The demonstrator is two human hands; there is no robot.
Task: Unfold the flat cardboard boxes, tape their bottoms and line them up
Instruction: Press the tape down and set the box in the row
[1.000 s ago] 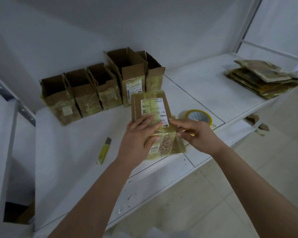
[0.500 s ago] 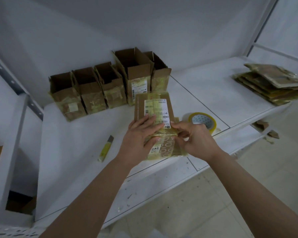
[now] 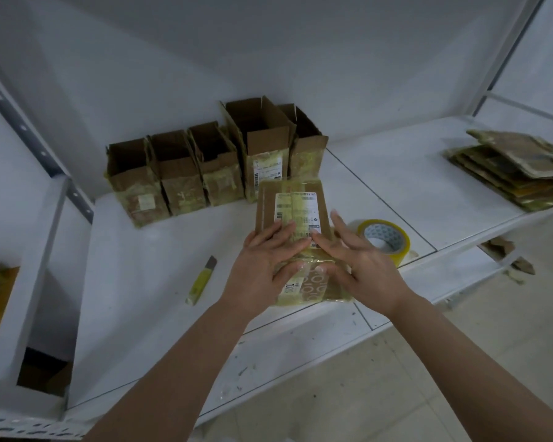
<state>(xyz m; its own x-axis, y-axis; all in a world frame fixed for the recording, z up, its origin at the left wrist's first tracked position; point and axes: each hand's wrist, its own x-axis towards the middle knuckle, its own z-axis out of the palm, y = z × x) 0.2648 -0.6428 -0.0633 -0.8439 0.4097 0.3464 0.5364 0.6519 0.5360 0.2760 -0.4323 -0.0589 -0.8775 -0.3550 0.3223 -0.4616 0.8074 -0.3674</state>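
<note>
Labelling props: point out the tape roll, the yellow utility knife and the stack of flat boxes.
tape roll [image 3: 384, 241], head view, top rim
yellow utility knife [image 3: 200, 282], head view, mid handle
stack of flat boxes [image 3: 511, 167], head view, top sheet

You've got a yellow cutter [image 3: 201, 280] lying flat on the white counter [image 3: 134, 282], well left of everything. Grey perforated upright [image 3: 29, 135] runs up the left side, and scraps [image 3: 505, 250] sit on a lower shelf at right.

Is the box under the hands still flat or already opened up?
Cannot tell. The box shows one broad labelled face up under both hands; its sides are hidden.
</note>
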